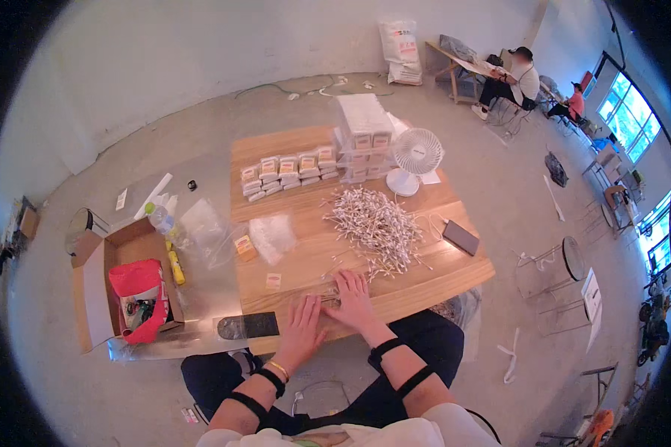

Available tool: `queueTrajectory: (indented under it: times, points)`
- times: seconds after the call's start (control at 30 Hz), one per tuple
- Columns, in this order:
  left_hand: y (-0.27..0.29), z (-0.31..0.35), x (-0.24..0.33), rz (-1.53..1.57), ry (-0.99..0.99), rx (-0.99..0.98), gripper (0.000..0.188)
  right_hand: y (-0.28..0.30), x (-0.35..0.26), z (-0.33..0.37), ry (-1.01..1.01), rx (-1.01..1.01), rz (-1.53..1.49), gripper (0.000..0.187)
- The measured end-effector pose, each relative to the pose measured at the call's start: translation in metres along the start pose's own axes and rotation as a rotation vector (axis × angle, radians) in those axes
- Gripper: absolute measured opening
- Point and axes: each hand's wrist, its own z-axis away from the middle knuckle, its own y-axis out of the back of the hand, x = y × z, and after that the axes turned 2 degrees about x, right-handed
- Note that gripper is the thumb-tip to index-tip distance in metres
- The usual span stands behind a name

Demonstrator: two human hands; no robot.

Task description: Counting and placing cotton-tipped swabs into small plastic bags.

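2 forearms point(401, 363) nearest. Left hand point(300, 328) and right hand point(353, 304) palm-down at table point(441, 284) edge, fingers point(347, 280) roughly together; can't tell if pinching anything. Swab pile point(376, 232) ahead-right, long axis far-left to near-right; right hand nearer.

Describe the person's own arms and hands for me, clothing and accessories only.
Both the left hand and right hand are ungloved. Each forearm is bare except for two black straps. A gold-coloured bracelet circles the left wrist. Whitish sleeves show at the picture's lower edge.
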Motion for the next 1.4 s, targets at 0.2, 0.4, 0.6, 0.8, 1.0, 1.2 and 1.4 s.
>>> queueTrajectory:
  times: [0.2,0.4,0.6,0.8,1.0,1.2,1.4]
  points:
    - [-0.009,-0.027,-0.004,0.072,0.01,-0.007,0.087,0.002,0.012,-0.001,0.02,0.102,-0.104,0.062]
    - [-0.009,-0.028,0.0,0.022,0.034,-0.04,0.09,0.018,0.036,0.011,0.015,0.172,-0.088,0.017]
    - [-0.007,-0.026,0.002,0.022,0.064,-0.028,0.088,0.029,0.069,0.016,-0.096,0.32,-0.069,0.013]
    - [-0.005,-0.01,-0.002,0.016,-0.047,-0.054,0.087,0.028,0.052,0.004,-0.093,0.333,0.061,0.012]
    - [0.002,-0.009,-0.006,0.215,-0.05,0.014,0.088,0.001,0.02,-0.018,0.015,0.237,-0.022,0.015]
    - [0.008,-0.024,-0.009,0.193,0.126,0.047,0.099,-0.005,0.0,-0.03,0.095,0.183,-0.288,0.02]
    - [0.007,-0.042,-0.016,0.168,0.146,0.061,0.097,-0.011,0.019,-0.056,0.149,0.226,-0.175,0.024]
